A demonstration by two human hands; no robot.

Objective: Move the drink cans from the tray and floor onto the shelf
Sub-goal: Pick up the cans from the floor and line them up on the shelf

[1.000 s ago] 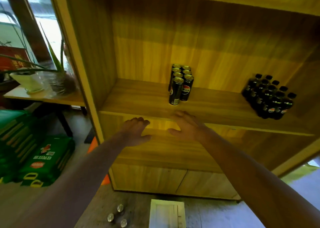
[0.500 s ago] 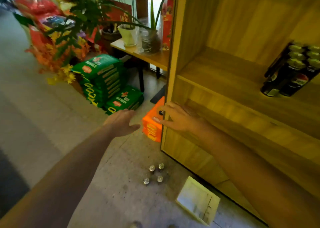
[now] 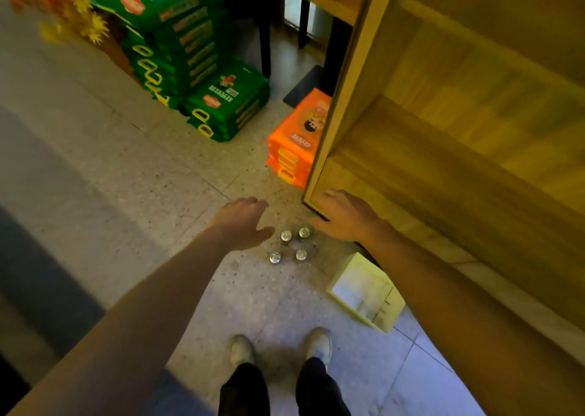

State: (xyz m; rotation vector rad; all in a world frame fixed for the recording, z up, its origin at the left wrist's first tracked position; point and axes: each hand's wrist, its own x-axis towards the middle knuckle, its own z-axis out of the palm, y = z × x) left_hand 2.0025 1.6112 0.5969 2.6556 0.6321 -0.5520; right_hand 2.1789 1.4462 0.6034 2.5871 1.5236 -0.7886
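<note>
Four cans on the floor, one tray, and my two hands over them.

I count four drink cans (image 3: pixel 289 246) standing upright in a loose square on the floor just in front of the wooden shelf (image 3: pixel 443 168), two nearer the shelf and two farther from it. One pale tray (image 3: pixel 367 292) lies beside the shelf's base with nothing in it. My left hand (image 3: pixel 242 222) and right hand (image 3: pixel 343 214), two in all, hang spread with nothing in them. Left of the shelf sit one stack of orange packs (image 3: pixel 296 143) and two stacks of green packs (image 3: pixel 196 54). Two shoes (image 3: pixel 281 349) show below.
</note>
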